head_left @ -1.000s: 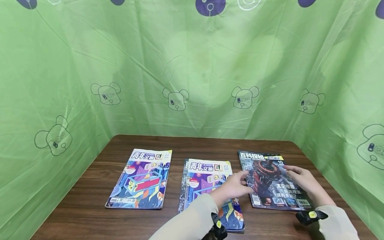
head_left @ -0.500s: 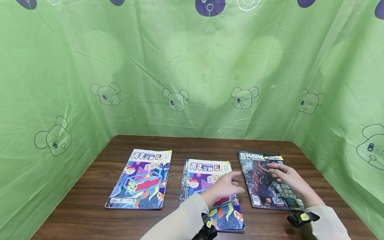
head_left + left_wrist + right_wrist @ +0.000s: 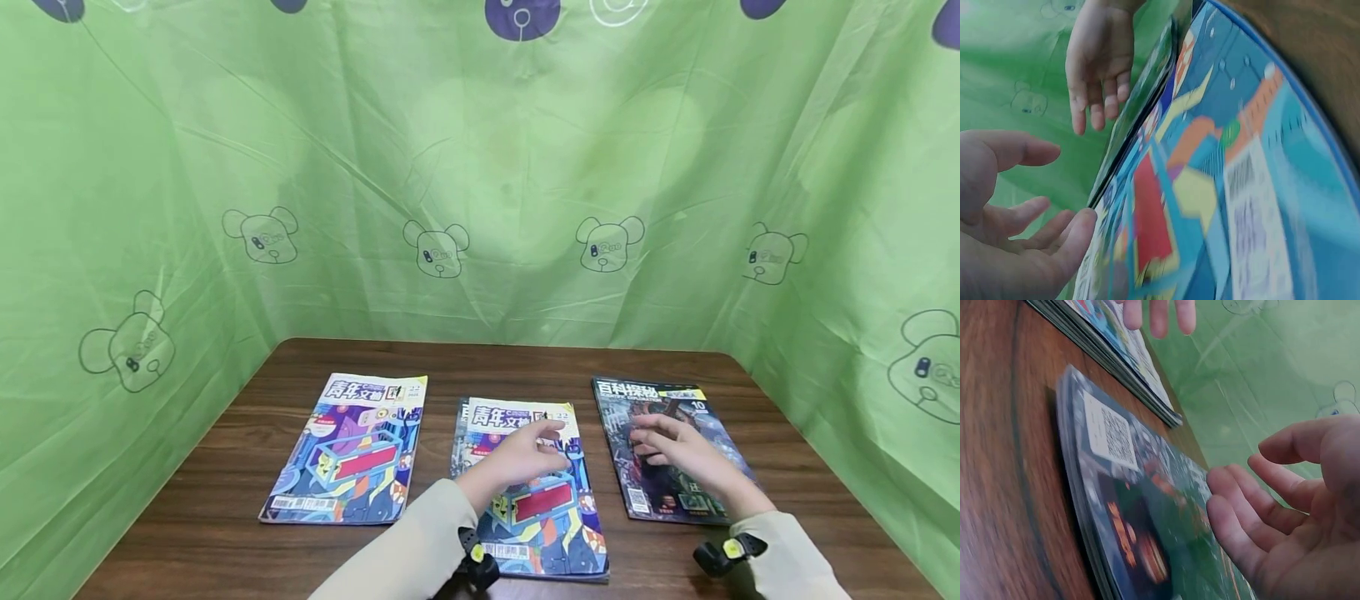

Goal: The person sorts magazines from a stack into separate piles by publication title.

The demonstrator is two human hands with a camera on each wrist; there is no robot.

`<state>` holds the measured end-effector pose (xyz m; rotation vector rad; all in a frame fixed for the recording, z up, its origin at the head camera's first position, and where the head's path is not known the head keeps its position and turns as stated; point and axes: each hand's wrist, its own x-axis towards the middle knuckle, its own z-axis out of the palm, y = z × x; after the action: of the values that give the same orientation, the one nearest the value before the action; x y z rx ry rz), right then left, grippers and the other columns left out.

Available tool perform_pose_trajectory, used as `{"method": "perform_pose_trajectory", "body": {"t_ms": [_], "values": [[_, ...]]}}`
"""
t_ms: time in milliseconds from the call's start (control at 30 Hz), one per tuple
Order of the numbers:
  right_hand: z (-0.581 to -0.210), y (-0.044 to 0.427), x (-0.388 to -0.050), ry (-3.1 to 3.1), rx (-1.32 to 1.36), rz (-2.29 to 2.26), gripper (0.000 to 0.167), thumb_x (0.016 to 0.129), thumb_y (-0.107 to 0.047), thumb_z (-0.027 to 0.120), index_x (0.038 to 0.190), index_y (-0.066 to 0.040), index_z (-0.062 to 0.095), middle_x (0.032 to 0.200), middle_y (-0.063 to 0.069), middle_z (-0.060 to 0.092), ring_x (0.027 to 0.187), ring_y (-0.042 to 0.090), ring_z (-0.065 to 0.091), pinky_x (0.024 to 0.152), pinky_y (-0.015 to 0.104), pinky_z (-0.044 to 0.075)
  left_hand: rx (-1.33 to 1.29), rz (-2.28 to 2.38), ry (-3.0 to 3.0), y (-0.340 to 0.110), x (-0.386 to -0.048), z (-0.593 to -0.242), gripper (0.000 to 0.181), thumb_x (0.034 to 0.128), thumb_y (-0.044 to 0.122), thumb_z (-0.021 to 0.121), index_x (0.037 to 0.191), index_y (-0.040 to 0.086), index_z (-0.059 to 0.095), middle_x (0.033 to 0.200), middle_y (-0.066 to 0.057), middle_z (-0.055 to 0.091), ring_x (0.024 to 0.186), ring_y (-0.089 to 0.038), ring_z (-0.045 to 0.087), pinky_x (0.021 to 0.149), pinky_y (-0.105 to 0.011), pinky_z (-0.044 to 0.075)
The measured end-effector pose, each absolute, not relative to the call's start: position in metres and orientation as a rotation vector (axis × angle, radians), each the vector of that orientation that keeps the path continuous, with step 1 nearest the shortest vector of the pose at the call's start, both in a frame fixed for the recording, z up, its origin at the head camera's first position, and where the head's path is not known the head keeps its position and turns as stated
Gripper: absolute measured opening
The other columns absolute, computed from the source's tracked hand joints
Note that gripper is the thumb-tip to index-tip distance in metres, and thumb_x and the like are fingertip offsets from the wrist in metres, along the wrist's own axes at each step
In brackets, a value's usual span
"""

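Loosely, with thumb and fingers apart and nothing in them, the left hand point(image 3: 521, 454) hangs over the middle magazines point(image 3: 540, 533); the right hand point(image 3: 686, 454), equally slack, is over the right pile point(image 3: 667, 493). Only the head view shows the left magazine point(image 3: 348, 450); the right wrist view better reveals the right pile's layered near edge

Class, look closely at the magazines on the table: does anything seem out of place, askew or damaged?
Yes, slightly. In the middle, a greyish magazine sticks out past the left edge of the colourful magazine lying over it, so the two are not squared up. No spill or tear is visible.
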<state>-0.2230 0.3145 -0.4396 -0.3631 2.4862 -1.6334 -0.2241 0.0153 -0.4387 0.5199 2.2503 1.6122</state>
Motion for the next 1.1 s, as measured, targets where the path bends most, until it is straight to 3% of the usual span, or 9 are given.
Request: {"method": "perform_pose_trajectory", "body": {"t_ms": [367, 633, 1100], "values": [[-0.44, 0.288, -0.221, 2.323, -0.435, -1.626, 0.055, 0.106, -0.018, 0.05, 0.145, 0.016, 0.033, 0.134, 0.037, 0.051, 0.113, 0.043, 0.062, 0.087, 0.039, 0.057, 0.517, 1.541, 2.355, -0.033, -0.228, -0.439, 0.061, 0.0882, 0.023, 0.072, 0.143, 0.005, 0.052, 0.13, -0.016, 0.06, 0.118, -0.035, 0.058, 0.099, -0.053, 0.047], [-0.441, 0.272, -0.217, 2.257, -0.405, -1.617, 0.057, 0.105, -0.017, 0.051, 0.148, 0.014, 0.031, 0.138, 0.035, 0.05, 0.114, 0.039, 0.063, 0.091, 0.04, 0.055, 0.488, 1.484, 2.368, -0.068, -0.225, -0.442, 0.062, 0.0911, 0.03, 0.071, 0.146, 0.01, 0.05, 0.134, -0.014, 0.059, 0.123, -0.038, 0.055, 0.101, -0.059, 0.044], [-0.441, 0.259, -0.212, 2.228, -0.393, -1.591, 0.06, 0.105, -0.018, 0.053, 0.147, 0.016, 0.029, 0.134, 0.034, 0.053, 0.11, 0.038, 0.064, 0.091, 0.043, 0.056, 0.436, 1.513, 2.395, -0.104, -0.223, -0.437, 0.062, 0.0929, 0.028, 0.07, 0.146, 0.005, 0.049, 0.139, -0.021, 0.052, 0.12, -0.038, 0.058, 0.097, -0.055, 0.049]]}}
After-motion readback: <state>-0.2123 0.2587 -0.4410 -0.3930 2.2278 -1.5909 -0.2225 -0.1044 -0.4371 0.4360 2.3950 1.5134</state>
